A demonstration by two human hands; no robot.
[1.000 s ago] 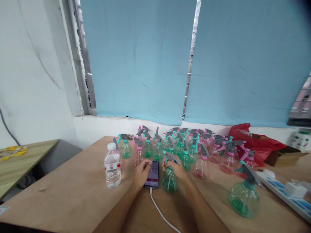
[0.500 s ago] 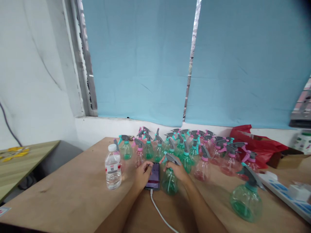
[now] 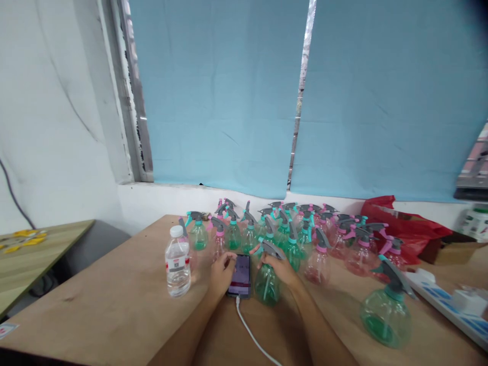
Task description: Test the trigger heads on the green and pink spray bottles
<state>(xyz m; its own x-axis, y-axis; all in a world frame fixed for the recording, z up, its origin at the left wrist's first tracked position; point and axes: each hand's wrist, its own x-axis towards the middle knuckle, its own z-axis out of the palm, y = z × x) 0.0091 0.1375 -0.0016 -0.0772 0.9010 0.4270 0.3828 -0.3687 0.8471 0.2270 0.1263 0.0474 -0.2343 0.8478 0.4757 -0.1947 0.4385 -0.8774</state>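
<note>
My right hand (image 3: 277, 267) is closed around the neck of a green spray bottle (image 3: 267, 287) with a grey trigger head, which stands on the table just right of a phone. The phone (image 3: 241, 272) lies face up with its screen lit, and a white charging cable (image 3: 249, 328) runs from its lower end. At the phone's left edge is my left hand (image 3: 222, 274), its fingers bent together near the top corner; anything between them is too small to make out. Left of that hand stands a clear water bottle (image 3: 178, 269) with a white cap.
Several green and pink spray bottles (image 3: 318, 264) crowd the back of the wooden table (image 3: 125, 290). A single green spray bottle (image 3: 386, 315) stands at the right, near a white power strip (image 3: 446, 300). Behind it lie a red plastic bag (image 3: 407, 229) and a cardboard box (image 3: 453, 251).
My left hand has shifted slightly left, off the phone's screen towards its edge. My right hand keeps its grip on the spray bottle, which has hardly moved.
</note>
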